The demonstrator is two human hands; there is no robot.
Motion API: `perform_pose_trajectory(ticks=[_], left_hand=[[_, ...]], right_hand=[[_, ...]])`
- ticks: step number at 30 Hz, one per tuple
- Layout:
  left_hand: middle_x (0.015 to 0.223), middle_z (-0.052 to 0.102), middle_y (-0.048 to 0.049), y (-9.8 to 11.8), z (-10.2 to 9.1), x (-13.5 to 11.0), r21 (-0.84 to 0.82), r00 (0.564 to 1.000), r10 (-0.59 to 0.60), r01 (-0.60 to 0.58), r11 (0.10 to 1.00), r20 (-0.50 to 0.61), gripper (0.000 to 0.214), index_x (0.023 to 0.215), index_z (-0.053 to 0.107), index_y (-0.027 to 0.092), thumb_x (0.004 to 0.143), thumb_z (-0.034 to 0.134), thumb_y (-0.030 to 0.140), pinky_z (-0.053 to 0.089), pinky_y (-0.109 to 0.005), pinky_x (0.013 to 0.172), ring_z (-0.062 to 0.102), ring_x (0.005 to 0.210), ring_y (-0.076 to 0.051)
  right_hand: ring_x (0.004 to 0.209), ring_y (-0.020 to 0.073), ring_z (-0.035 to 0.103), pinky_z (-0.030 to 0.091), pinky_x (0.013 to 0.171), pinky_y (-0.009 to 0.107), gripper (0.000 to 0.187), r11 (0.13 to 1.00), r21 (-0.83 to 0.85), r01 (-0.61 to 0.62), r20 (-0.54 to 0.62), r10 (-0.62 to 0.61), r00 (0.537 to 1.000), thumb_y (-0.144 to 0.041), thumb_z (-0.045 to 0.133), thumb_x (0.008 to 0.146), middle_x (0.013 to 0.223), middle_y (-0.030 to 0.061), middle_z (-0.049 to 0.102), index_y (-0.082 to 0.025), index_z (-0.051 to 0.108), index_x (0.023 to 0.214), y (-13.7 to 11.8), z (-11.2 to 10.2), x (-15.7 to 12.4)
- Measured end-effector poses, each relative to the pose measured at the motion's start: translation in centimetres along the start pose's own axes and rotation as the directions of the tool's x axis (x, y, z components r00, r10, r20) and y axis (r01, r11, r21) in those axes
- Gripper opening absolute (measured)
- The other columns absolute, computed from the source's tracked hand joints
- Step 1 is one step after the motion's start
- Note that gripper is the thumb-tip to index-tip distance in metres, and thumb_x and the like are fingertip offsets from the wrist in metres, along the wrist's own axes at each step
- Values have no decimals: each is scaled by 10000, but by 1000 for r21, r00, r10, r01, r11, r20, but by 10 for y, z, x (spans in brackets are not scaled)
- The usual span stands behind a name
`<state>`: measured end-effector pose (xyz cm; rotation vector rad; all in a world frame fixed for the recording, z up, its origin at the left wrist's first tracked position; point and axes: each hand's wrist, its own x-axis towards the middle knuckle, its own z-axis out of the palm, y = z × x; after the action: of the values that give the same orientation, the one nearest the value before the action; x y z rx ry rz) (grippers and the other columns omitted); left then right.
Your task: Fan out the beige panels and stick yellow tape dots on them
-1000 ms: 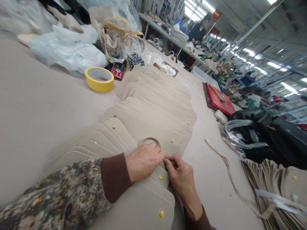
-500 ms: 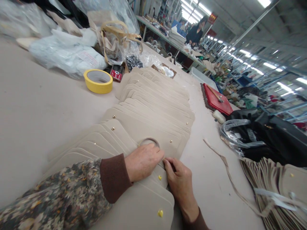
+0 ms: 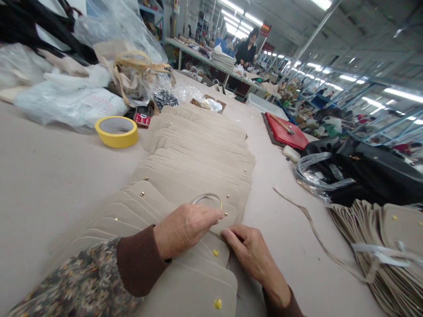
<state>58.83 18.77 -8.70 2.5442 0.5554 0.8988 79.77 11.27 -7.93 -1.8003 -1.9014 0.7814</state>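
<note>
A long fanned row of beige leather pieces (image 3: 198,149) with small metal studs lies along the table. My left hand (image 3: 185,229) rests curled on the near pieces, fingers closed around a small roll of tape (image 3: 207,200). My right hand (image 3: 251,253) sits just to its right, fingertips pinched at the edge of one beige piece next to a yellow stud (image 3: 215,252). What the right fingers pinch is too small to make out.
A yellow tape roll (image 3: 116,130) and a red calculator (image 3: 143,117) lie at the left, behind them plastic bags (image 3: 69,103). A red tray (image 3: 287,134), black bags (image 3: 363,171), a loose strap (image 3: 317,233) and another beige stack (image 3: 390,246) sit right. A person works at a far table.
The view has shifted, so everything sits lower and further left. My left hand slid slightly toward me and the tape roll shows more; my right hand stays beside it.
</note>
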Motion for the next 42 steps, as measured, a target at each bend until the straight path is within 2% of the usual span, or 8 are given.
perform_pose_trajectory(ticks=[4, 10, 16, 20, 24, 29, 37, 42], left_hand=[[1010, 706, -56, 2, 1, -2, 18, 997, -68, 67, 998, 29, 439, 1431, 272, 176, 1008, 379, 225, 545, -260, 729, 685, 851, -161], [1001, 705, -93, 5, 6, -4, 86, 998, -60, 58, 995, 23, 369, 1370, 296, 139, 1029, 294, 281, 576, -298, 705, 698, 849, -192], [925, 682, -57, 9, 6, -3, 56, 1000, -23, 23, 998, -1, 291, 1295, 369, 138, 1024, 313, 228, 540, -255, 677, 676, 811, -161], [772, 614, -9, 9, 6, -2, 19, 998, -48, 48, 999, 42, 175, 967, 523, 168, 1003, 352, 183, 474, -235, 612, 621, 698, -139], [657, 532, 11, 11, 7, -2, 127, 998, -62, 61, 990, 8, 258, 786, 511, 178, 987, 350, 165, 377, -253, 504, 523, 559, -132], [614, 491, 10, 18, 7, 0, 208, 996, -6, 25, 978, -93, 295, 726, 483, 184, 968, 319, 143, 312, -279, 458, 457, 504, -135], [615, 496, 16, 24, 11, -2, 206, 992, 19, 7, 979, -124, 274, 734, 476, 182, 969, 344, 131, 327, -256, 478, 459, 507, -122], [704, 552, 0, 21, 11, -4, 354, 991, -135, 118, 928, 21, 185, 814, 531, 186, 966, 429, 156, 395, -276, 535, 531, 614, -167]], right_hand=[[675, 128, 602, 457, 653, 226, 130, 970, 128, 209, -302, -162, 939, -207, 575, 894, 797, 12, 687, -181, 688, 952, -8, -1, 5], [779, 151, 628, 506, 724, 258, 151, 883, -14, 470, -334, -447, 830, -107, 535, 898, 862, 48, 688, -180, 640, 978, -19, 5, 13], [666, 143, 622, 496, 640, 246, 173, 841, -175, 511, -384, -537, 751, -45, 506, 851, 727, 33, 670, -181, 614, 848, -16, 17, 14], [581, 127, 596, 467, 576, 227, 176, 838, -254, 482, -454, -544, 706, -36, 503, 820, 648, 17, 642, -175, 603, 782, -18, 22, 12], [532, 116, 592, 465, 545, 214, 153, 910, -128, 393, -501, -402, 767, -81, 536, 798, 612, 6, 641, -171, 653, 757, -24, 23, 7], [433, 114, 568, 461, 441, 198, 129, 854, 519, 21, -311, 166, 936, -249, 630, 773, 508, -8, 626, -165, 647, 676, -31, 25, 6], [413, 120, 576, 503, 437, 216, 310, 613, 778, -137, -193, 440, 877, -429, 763, 662, 483, -10, 612, -144, 642, 684, -15, 24, 20], [474, 127, 595, 516, 488, 232, 369, 699, 691, -183, -193, 423, 885, -473, 758, 680, 550, 18, 649, -122, 687, 767, -1, 12, 22]])
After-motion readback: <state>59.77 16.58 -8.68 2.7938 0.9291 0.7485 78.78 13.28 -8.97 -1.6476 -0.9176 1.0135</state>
